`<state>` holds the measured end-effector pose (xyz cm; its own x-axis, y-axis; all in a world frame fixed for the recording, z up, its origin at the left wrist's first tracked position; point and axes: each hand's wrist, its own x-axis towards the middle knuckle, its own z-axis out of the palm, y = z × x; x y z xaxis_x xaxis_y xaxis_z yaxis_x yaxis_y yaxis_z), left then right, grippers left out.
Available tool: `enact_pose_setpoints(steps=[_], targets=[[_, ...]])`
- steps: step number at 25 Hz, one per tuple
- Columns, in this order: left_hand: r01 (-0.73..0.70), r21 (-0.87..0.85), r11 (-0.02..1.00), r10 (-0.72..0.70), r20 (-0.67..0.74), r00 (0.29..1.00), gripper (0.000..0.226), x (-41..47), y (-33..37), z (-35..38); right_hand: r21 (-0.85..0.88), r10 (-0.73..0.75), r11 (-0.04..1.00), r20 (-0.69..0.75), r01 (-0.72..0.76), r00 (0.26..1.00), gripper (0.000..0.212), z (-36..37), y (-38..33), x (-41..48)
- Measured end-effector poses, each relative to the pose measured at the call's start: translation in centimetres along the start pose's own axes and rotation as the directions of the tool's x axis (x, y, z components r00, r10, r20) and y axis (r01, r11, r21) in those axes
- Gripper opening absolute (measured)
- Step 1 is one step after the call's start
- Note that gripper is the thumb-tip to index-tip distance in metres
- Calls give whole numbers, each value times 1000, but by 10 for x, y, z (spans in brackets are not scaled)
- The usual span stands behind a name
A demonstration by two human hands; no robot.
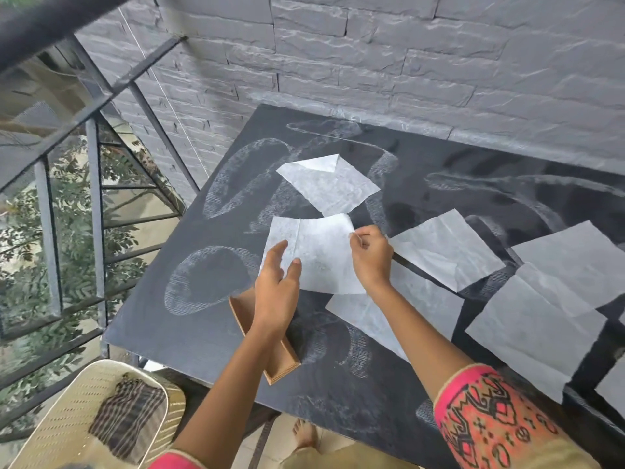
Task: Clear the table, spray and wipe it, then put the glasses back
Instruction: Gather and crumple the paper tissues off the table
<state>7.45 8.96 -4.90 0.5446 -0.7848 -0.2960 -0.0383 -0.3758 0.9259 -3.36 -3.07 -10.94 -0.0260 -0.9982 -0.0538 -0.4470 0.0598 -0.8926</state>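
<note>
Desk (189, 319): dark top, far edge vs grey brick wall (406, 62); pale oval smear marks (209, 279) across it.
Held sheet (321, 255): white paper, raised over desk centre, one crease down its L part.
R hand (372, 258): fingers (358, 240) clamped w/ thumb on the Held sheet's R edge, near top corner.
L hand (275, 289): fingers (279, 250) apart, loosely curved, at sheet's lower-L corner; thumb lies over the paper; can't tell if it presses.
Far sheet (329, 187): flat on desk just beyond the Held sheet, top corner folded over.
R-side sheets (446, 248): several more, flat, overlapping, spread to desk's R edge; one partly under the R forearm.
Brown tray (282, 363): long, shallow, on desk under the L forearm, near front edge.
Chair (67, 418): pale perforated seat, lower L, beside desk; striped cloth (130, 418) folded on it.
Railing (96, 211): dark metal bars L of desk, foliage behind.
Sleeve (483, 418): pink, black pattern, R arm.
</note>
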Motion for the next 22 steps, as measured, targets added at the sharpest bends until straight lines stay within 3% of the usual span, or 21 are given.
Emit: enact_pose_setpoints(steps=[3,5,6,8,9,10,13,15,18,20,22], targets=[[113,-171,979,-94,114,989,35,7,13,8,71,-129,989,-16,130,992,6,-8,-27,-15],[262,-370,891,-185,231,955,26,10,24,12,-17,-279,960,29,279,960,19,-15,-43,-24],[330,-456,827,-211,293,933,22,12,28,14,-103,-368,921,85,376,926,26,-19,-54,-31],[408,-513,755,-200,413,889,28,14,35,15,-291,-582,741,169,605,795,38,-20,-68,-46],[430,-520,738,-183,459,869,35,15,35,16,-349,-642,659,198,666,740,43,-19,-73,-55],[450,-525,723,-184,481,857,38,15,36,16,-363,-631,648,236,669,739,49,-21,-79,-64],[466,-545,698,-241,433,868,32,12,38,16,-212,-408,844,340,492,847,64,-25,-80,-86],[432,-529,730,-266,363,893,27,12,37,16,-52,-348,922,325,384,879,65,-31,-72,-97],[369,-461,807,-258,287,923,21,9,34,21,113,-266,961,113,253,957,49,-45,-42,-104],[368,-396,841,-272,276,922,16,7,31,25,11,-121,992,-113,123,986,31,-63,-5,-98],[368,-342,864,-278,286,917,16,7,26,29,-229,41,969,-213,-91,976,18,-91,34,-93]])
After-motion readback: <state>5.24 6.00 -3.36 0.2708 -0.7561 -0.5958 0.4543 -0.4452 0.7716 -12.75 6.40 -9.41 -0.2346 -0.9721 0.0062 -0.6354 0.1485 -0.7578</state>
